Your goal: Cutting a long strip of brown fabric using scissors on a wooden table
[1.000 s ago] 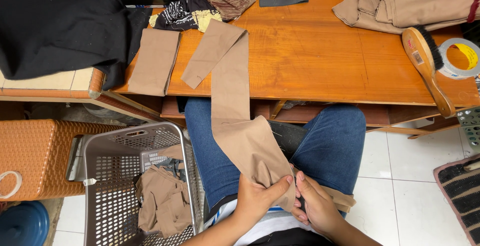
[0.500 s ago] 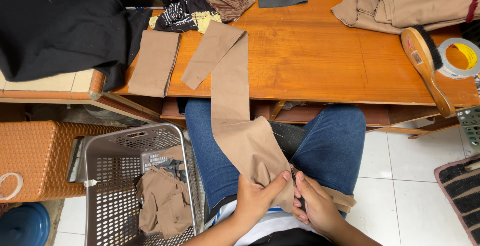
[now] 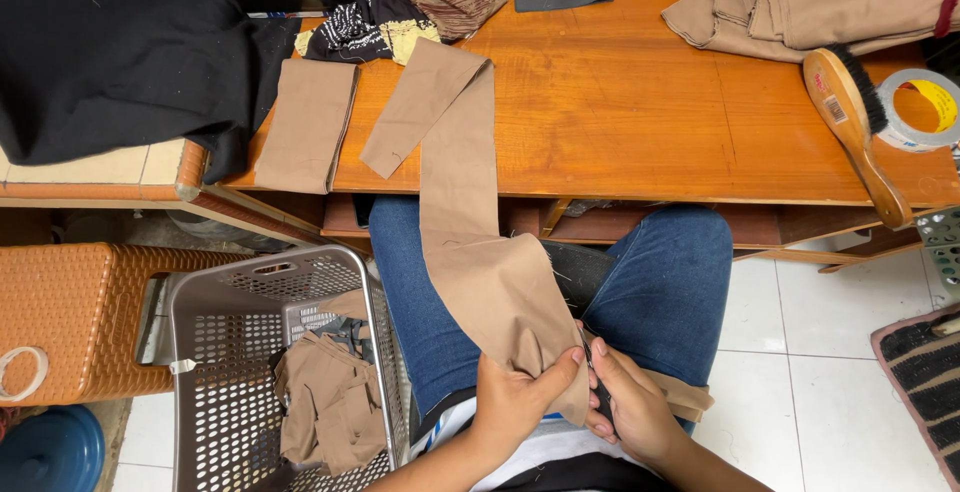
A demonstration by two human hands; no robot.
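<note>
A long tan fabric strip hangs from the wooden table down over my lap, between my legs in blue jeans. My left hand pinches the strip's lower edge, thumb on top. Right beside it, my right hand is closed around a slim dark tool that rests against the same edge of the cloth. I cannot tell what kind of tool it is. The strip's end folds under my right hand and pokes out at its right.
A grey plastic basket with tan cloth stands at my left, next to a brown woven stool. On the table lie a folded tan piece, black cloth, a tan pile, a wooden brush and a tape roll.
</note>
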